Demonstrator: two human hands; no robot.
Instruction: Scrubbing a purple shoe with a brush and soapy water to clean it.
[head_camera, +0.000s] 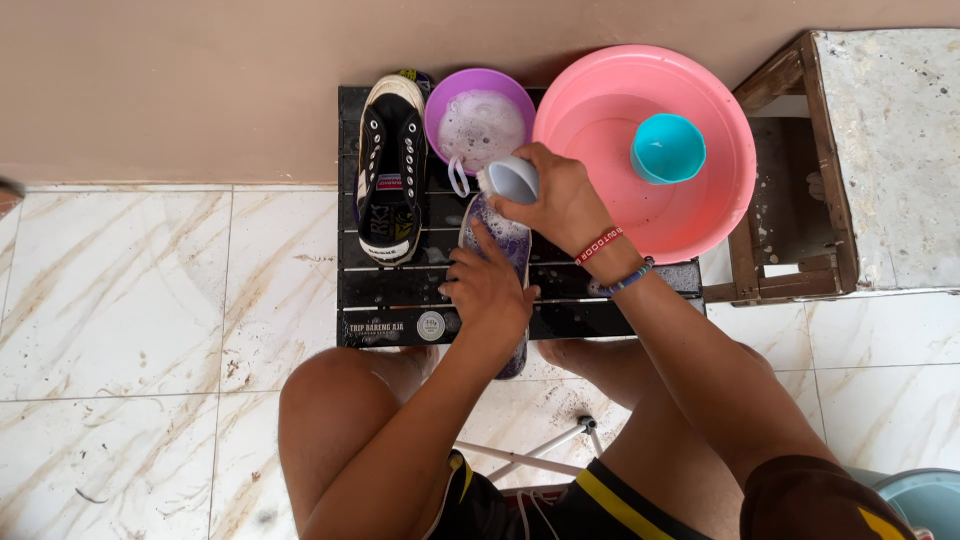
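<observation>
Right forearm leads up to the right hand (560, 200), fingers clenched round a grey brush (510, 178); beneath those fingers lies the soapy shoe (497, 240); left hand (488, 288) fingers clamp it against the black table (395, 300).

A low black slatted table (400, 300) carries a black sneaker (392, 180), purple bowl (478, 125) and pink basin (640, 150).

Round grey sticker (431, 325) & white lettering on black table's (390, 300) front edge.
</observation>
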